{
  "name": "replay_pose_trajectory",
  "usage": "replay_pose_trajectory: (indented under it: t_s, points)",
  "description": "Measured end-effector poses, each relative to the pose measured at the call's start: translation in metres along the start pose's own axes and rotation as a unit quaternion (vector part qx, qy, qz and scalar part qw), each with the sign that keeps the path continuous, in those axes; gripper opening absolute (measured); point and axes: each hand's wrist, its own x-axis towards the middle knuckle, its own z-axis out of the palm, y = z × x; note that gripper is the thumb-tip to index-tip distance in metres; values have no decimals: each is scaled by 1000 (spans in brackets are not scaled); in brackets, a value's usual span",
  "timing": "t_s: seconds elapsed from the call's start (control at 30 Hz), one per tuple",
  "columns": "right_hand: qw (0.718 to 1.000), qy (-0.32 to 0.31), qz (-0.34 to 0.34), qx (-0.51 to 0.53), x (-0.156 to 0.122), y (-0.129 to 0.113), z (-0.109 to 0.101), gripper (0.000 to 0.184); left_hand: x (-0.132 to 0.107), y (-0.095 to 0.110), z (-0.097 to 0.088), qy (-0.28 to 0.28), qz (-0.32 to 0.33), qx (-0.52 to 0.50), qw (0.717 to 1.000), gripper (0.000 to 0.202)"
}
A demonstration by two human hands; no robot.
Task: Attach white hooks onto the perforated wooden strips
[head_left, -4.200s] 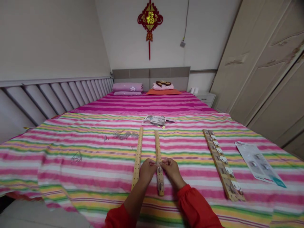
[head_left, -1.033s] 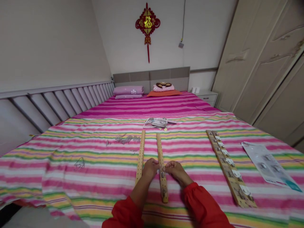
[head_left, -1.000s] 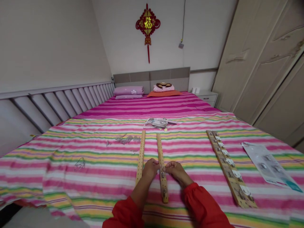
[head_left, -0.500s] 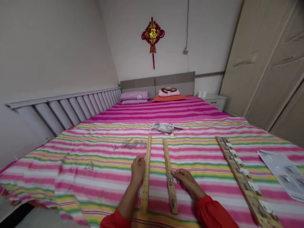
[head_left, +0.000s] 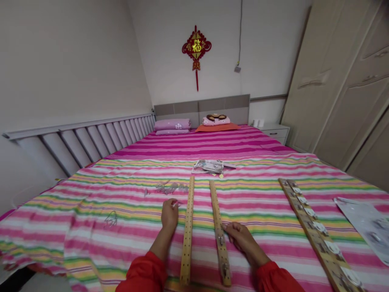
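Observation:
My left hand (head_left: 170, 215) is closed in a pinch, with a small shiny piece too small to name at its fingertips. It is just left of a bare wooden strip (head_left: 187, 233) with rows of small holes. My right hand (head_left: 242, 238) has its thumb and fingers pressed together at the right edge of a second wooden strip (head_left: 215, 209); whether they hold anything is hidden. Small metal fittings (head_left: 221, 240) sit on the near half of that second strip. Beyond my left hand lies a loose cluster of small clear plastic pieces (head_left: 172, 187).
At the right lie wooden strips carrying white round-tagged pieces (head_left: 320, 228), and farther right a clear plastic bag (head_left: 366, 225). A clear packet (head_left: 209, 166) lies ahead. A thin wire-like tangle (head_left: 111, 218) is at the left. All rest on the striped bedspread (head_left: 136, 243).
My left hand has shifted left, away from the bare strip, and the small piece at its fingertips shows more plainly. My right hand stays by the second strip. The view has tilted slightly.

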Motion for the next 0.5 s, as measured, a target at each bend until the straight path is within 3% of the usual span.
replay_pose_trajectory:
  t_s: [0.17, 0.5]
  points:
    - [1000, -2, 1, -5, 2, 1, 0, 46, 4, 4, -3, 3, -16, 22, 1000, 14]
    - [1000, -5, 2, 7, -3, -2, 0, 45, 10, -2, -10, -55, 55, 79, 994, 14]
